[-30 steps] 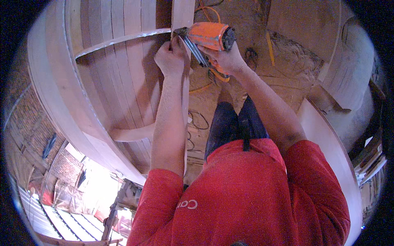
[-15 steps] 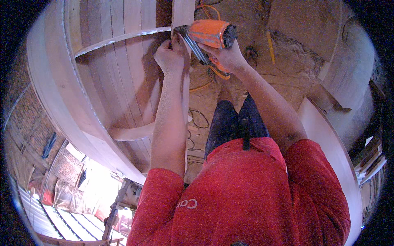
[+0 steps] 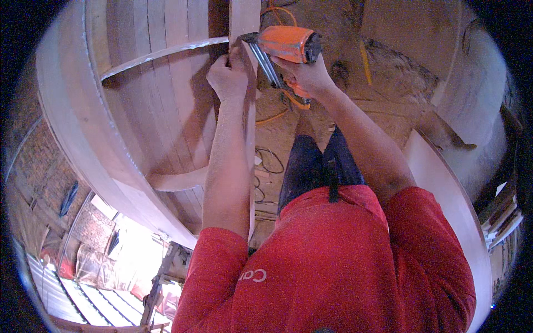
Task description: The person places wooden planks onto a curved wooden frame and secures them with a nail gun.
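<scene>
My right hand [image 3: 308, 75] grips an orange nail gun [image 3: 286, 41] with a silver magazine [image 3: 264, 64]; its dark nose touches the narrow upright wooden board [image 3: 243, 16]. My left hand [image 3: 226, 75] is closed on that board just below the nose, beside the end of a curved rib [image 3: 166, 51] with a ragged light edge. The rib crosses a curved shell of wooden planks [image 3: 172, 111]. My left fingertips are partly hidden at the board.
Orange hose [image 3: 283, 12] and dark cables [image 3: 266, 161] lie on the dusty floor [image 3: 388, 111]. A pale curved panel [image 3: 433, 183] stands on my right. A second curved rib [image 3: 180, 178] is lower in the shell. At lower left are a brick wall [image 3: 89, 227] and a bright opening.
Both hands and the nail gun have shifted very slightly left and upward against the board. The grip on each looks the same.
</scene>
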The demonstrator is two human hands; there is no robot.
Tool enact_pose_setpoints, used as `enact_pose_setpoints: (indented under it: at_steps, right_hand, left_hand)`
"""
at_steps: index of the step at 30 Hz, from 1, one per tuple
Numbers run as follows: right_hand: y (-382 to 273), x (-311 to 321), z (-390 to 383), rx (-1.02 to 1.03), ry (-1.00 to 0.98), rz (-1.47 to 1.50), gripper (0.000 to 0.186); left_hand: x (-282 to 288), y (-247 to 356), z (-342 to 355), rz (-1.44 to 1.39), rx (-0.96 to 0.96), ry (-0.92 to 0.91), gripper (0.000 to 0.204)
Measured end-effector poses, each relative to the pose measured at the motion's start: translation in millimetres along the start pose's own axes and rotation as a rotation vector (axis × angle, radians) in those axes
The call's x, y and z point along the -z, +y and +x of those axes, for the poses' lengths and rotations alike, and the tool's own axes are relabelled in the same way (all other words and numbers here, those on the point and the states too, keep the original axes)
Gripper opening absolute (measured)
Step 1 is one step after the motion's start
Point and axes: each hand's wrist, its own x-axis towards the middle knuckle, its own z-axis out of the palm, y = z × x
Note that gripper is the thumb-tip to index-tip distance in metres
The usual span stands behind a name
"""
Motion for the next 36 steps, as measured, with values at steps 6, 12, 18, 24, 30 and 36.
enact_pose_setpoints:
  at_steps: [6, 12, 18, 24, 30, 36]
  right_hand:
    - [5, -3, 3, 0.074, 0.015, 0.022, 0.029]
    - [-4, -2, 1, 0.083, -0.032, 0.003, 0.025]
    - [-13, 9, -10, -0.026, -0.01, 0.112, 0.025]
    - [-12, 48, -57, -0.092, 0.14, 0.044, 0.037]
    - [-7, 125, -84, -0.067, 0.253, -0.355, 0.024]
    - [2, 132, -124, 0.086, 0.274, -0.43, 0.024]
  left_hand:
    - [-4, -5, 1, 0.083, -0.005, -0.018, 0.049]
    - [-3, -3, 0, 0.054, -0.019, -0.008, 0.051]
    - [0, 5, -2, -0.022, 0.041, 0.0, 0.052]
    - [36, 19, -38, 0.136, -0.178, 0.415, 0.031]
    - [100, -25, -215, 0.169, -0.139, 0.237, 0.024]
    - [154, -124, -366, 0.378, 0.103, 0.177, 0.024]
